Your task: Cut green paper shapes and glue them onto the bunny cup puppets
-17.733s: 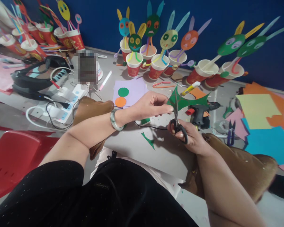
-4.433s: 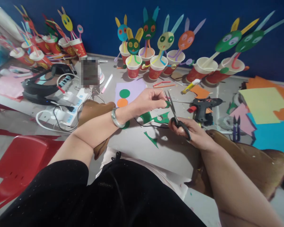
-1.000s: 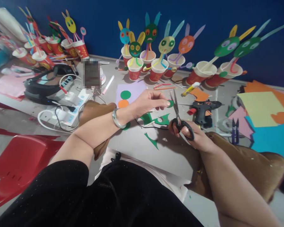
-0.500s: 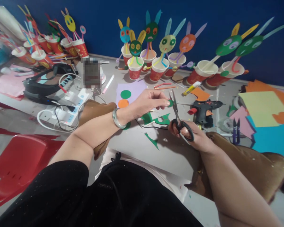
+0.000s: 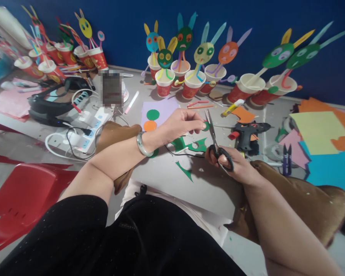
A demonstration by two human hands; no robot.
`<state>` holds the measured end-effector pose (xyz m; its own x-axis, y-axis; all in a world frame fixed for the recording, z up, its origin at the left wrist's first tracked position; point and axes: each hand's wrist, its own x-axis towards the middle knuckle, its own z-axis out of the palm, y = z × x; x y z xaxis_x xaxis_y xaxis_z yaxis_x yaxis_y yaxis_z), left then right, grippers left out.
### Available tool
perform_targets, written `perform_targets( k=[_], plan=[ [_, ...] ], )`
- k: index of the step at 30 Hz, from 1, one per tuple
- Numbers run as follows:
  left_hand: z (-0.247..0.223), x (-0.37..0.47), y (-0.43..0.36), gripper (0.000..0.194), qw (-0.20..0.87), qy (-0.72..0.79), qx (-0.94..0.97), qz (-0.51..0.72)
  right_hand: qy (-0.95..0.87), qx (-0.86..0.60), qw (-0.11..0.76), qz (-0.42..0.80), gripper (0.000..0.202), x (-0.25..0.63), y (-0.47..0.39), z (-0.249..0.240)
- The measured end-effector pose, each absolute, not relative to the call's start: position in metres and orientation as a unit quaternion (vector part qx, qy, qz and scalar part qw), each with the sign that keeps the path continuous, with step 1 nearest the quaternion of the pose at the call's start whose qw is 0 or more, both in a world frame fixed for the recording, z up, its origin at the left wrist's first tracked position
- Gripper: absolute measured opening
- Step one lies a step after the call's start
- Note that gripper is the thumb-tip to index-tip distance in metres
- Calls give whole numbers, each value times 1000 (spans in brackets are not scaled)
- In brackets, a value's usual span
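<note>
The left hand (image 5: 184, 123) pinched a green piece (image 5: 207, 126), seemingly to keep it steady beside scissors (image 5: 212, 132) that the right hand (image 5: 234, 164), curled round them, aimed toward eleven o'clock.

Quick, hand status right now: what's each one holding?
Left hand: closed, pinching a small green piece.
Right hand: closed on the black-handled scissors.

Left hand (image 5: 182, 124) now pinches a small green piece (image 5: 207, 125), no longer the large green sheet. Holed green scrap (image 5: 201, 144) now lies on the bench (image 5: 161, 172). Scissors' (image 5: 212, 133) blades stand closer together than half a second ago.
</note>
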<state>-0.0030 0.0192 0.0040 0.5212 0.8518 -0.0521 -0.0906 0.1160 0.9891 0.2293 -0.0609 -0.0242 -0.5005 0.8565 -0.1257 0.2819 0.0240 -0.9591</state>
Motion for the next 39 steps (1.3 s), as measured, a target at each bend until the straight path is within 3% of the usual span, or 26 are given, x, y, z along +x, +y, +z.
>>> perform_targets(
  k=[16,20,23,25,30,35,39],
  plan=[
    [13,-2,19,21,681,338,547,351,-656,-452,257,547,72,227,-61,-23],
    [33,-28,31,31,694,286,543,377,-627,-449,355,529,67,227,-60,-30],
    [39,-42,39,41,589,325,666,321,-589,-450,453,495,59,227,-59,-35],
    [35,-39,38,36,519,357,720,293,-577,-490,477,447,52,226,-58,-37],
    [19,-13,34,20,475,394,700,360,-603,-622,422,267,46,226,-57,-37],
    [8,-10,40,18,614,397,600,323,-660,-634,314,253,42,229,-51,-46],
    [3,-10,41,15,673,411,542,290,-660,-646,299,240,42,232,-50,-55]
  ],
)
